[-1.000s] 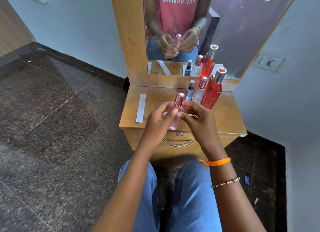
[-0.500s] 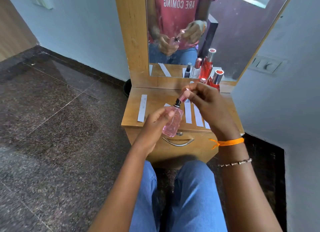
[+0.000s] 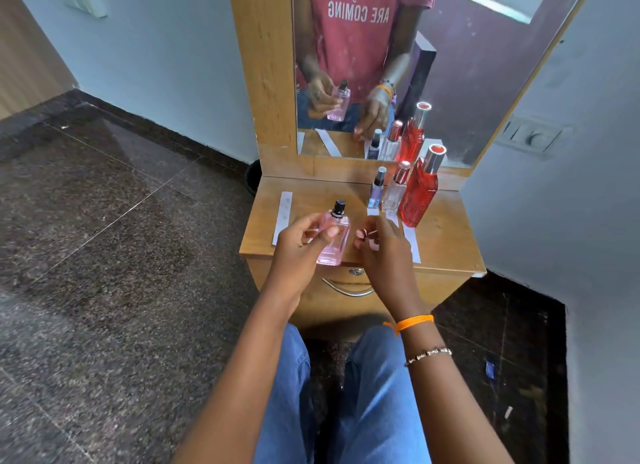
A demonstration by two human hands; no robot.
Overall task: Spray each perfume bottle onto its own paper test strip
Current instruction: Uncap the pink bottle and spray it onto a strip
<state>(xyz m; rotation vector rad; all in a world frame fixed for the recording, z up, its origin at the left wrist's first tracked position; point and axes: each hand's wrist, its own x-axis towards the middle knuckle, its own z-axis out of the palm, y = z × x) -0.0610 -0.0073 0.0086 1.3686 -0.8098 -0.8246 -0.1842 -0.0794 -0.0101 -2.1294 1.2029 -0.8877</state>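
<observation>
My left hand (image 3: 299, 247) grips a pink perfume bottle (image 3: 335, 242) upright over the front of the wooden dresser top (image 3: 446, 242); its black spray nozzle is bare. Just to the right, my right hand (image 3: 384, 252) pinches the bottle's rose-gold cap (image 3: 362, 234) low over the top. A white paper test strip (image 3: 283, 217) lies at the left of the top, and more strips (image 3: 411, 243) lie partly hidden under my right hand. At the back right stand a small purple bottle (image 3: 376, 188), a clear bottle (image 3: 396, 191) and a tall red bottle (image 3: 419, 195), all capped.
A mirror (image 3: 450, 65) rises behind the dresser top and reflects my hands and the bottles. A drawer with a metal handle (image 3: 346, 288) sits below the top. Walls close in on the right; dark stone floor (image 3: 104, 255) spreads to the left.
My right hand pulled the cap off the pink bottle, lifted it, then lowered it beside the bottle. My left hand turned the bottle upright.
</observation>
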